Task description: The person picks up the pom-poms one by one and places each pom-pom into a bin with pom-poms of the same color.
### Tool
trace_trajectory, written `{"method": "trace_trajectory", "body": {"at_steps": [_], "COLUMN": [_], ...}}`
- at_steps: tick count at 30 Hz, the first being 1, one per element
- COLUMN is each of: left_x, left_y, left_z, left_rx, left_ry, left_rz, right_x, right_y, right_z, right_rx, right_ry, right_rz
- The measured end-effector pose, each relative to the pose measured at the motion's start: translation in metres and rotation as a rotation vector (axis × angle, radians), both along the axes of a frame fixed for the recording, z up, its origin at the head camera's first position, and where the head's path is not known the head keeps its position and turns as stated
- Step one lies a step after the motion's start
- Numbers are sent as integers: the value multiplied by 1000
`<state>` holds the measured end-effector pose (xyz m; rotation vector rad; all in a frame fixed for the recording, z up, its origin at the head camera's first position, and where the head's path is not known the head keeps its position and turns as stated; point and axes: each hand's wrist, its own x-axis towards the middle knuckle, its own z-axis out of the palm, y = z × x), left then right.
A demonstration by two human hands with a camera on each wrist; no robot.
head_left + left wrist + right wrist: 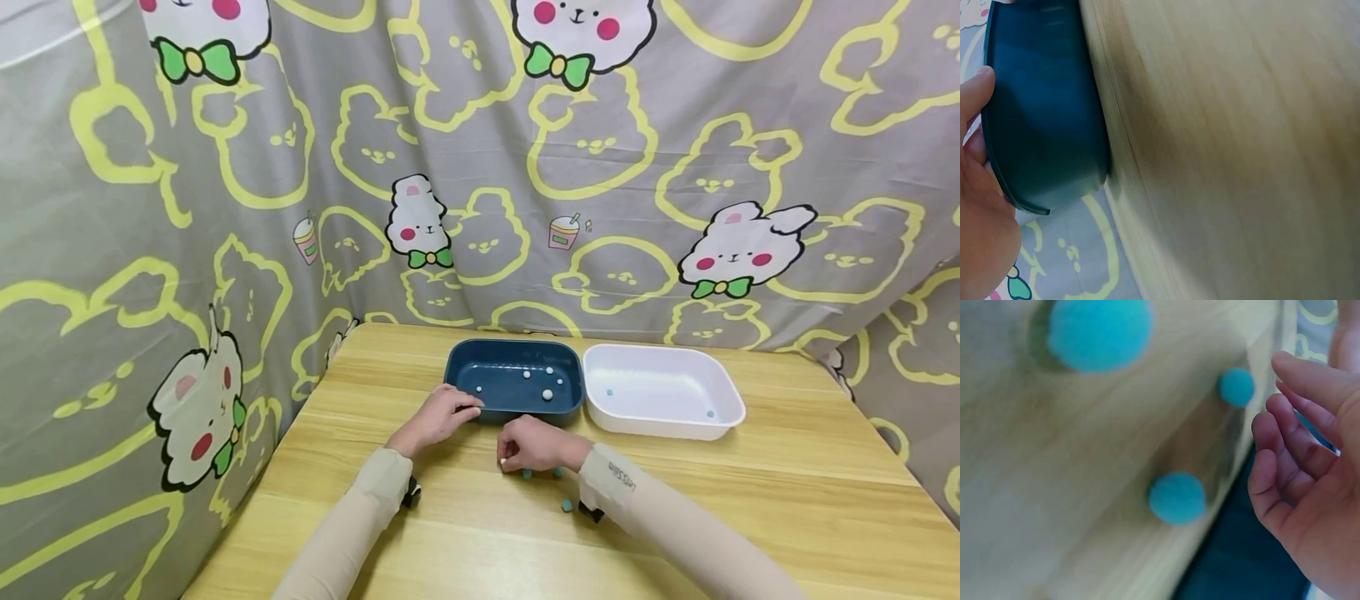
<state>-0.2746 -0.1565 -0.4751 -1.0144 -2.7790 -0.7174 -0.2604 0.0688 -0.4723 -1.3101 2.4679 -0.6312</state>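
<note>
My left hand (pixel 444 414) holds the near left rim of a dark blue tray (pixel 517 412). In the left wrist view its thumb (pixel 977 90) lies against the rim; the other fingers are partly hidden behind it. In front of that tray, low over the table, my right hand (pixel 536 444) pinches a small whitish pom-pom (pixel 503 462). The right wrist view shows its thumb and fingers curled, with the pom-pom out of sight. Three blue pom-poms lie on the wood near this hand, one (pixel 567 505) closest to me, another (pixel 1177 497) near the fingers.
Several white pom-poms, one larger (pixel 547 394), lie inside the dark blue tray. Touching or nearly touching its right side stands a white tray (pixel 660 427) with two blue pom-poms (pixel 710 413) inside. A patterned curtain (pixel 480 167) hangs behind and left of the wooden table (pixel 465 533).
</note>
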Motion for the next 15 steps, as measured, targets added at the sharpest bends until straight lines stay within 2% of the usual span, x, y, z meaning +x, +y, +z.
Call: {"method": "trace_trajectory", "body": {"at_steps": [9, 15], "left_x": [0, 0], "left_y": [-1, 0], "left_z": [0, 1], "left_rx": [0, 1], "left_ry": [0, 0], "left_rz": [-8, -11], "right_x": [7, 8], "right_y": [20, 37], "right_z": [18, 25], "right_rx": [-78, -123], "right_ry": [45, 65], "right_rz": [-10, -47]}}
